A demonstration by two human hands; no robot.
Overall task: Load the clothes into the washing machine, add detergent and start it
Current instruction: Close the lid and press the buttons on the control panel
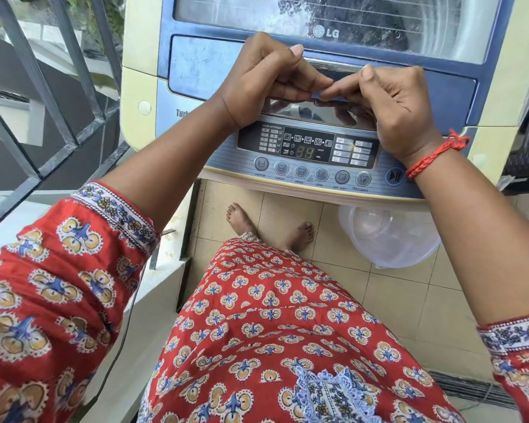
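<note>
**Both hands on lid edge of top-loader**

Blue-and-cream top-loading washing machine [141, 71] fills upper centre of frame, clear window in its blue folding lid [202, 65] at the top edge. Lid is down, front edge sits just above the control panel

Left hand [266, 83] centre frame, fingers curled tight, tips hooked on the lid's front edge. Right hand [391, 108] just beside it, right of centre, fingers curled the same way on the same edge. Fingertips of the two hands meet or nearly meet at mid-edge, cannot tell if they touch. Both thumbs rest up on the silver lid handle [333, 67]

Red thread bracelet [434, 154] on right wrist

Grey control panel with dark display [306, 148] below the hands, display lit with digits, reading blurred. Row of round grey buttons [312, 174] under it, blue start/pause button [394, 176] at the right end, partly behind the right wrist

Clothes not visible, glare on lid window hides the drum. No detergent container that I can identify

Clear plastic tub [391, 239] on beige floor tiles [394, 300] under machine front, right of centre. Bare feet centre frame. Grey metal railing [58, 87] upper left
</note>
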